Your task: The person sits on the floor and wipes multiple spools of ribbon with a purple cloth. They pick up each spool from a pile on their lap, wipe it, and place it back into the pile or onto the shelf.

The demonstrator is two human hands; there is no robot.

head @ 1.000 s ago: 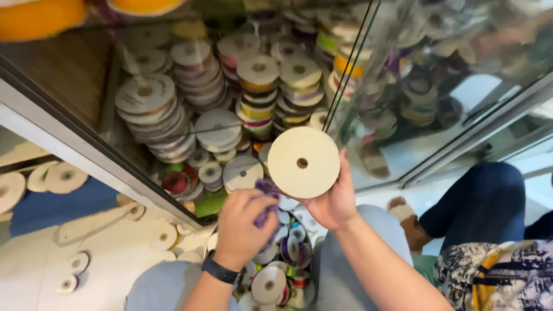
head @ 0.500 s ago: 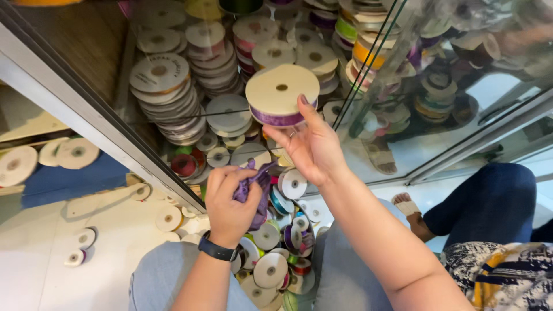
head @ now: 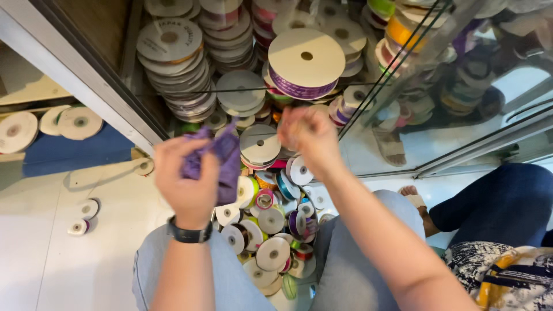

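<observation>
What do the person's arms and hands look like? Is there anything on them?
Both arms are bare, with no sleeves showing up to the frame's edge. The left hand has a dark watch or band round its wrist. The right hand looks bare: no glove, and no ring or band can be made out, though it is a little blurred.

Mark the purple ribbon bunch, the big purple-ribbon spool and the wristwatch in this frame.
purple ribbon bunch (head: 222,158), head view, on the crumpled fabric beside the fingers.
big purple-ribbon spool (head: 305,60), head view, on its cream top disc.
wristwatch (head: 189,234), head view, on the dark band.
</observation>
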